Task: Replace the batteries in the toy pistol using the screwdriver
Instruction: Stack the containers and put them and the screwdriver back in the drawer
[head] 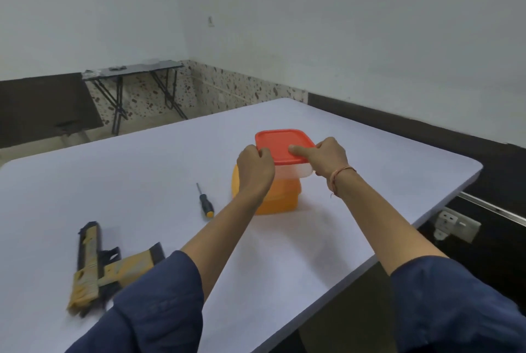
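Hands are working at a box, not yet at the pistol itself. The left hand [254,170] is curling its fingers over the left edge of the red lid [281,143], and the right hand [327,157] is pinching the lid's near right corner, with the thumb lying flat on top and the other fingers tucked under the rim. By the look of it the opening step is going on: getting the lid off, probably to reach fresh batteries, though nothing inside is showing.

The lid is capping a cloudy clear box [296,171], which seems to be sitting on an orange box [280,199] towards the right edge of the tabletop [142,181]. The toy pistol [96,264] is lying on its side by the near edge, towards the left corner, untouched. The screwdriver [205,202] is lying between it and the boxes.

The next move is calling for a peel upward at one corner while the other hand is steadying the box — the stack looks light and could be sliding or tipping.

The lid is looking like thin, bendy plastic, square with rounded corners. The pistol is boxy, yellow and black, its finish worn-looking. The screwdriver is showing a slim metal shaft and a black handle with an orange cap. The tabletop is looking smooth and pale.
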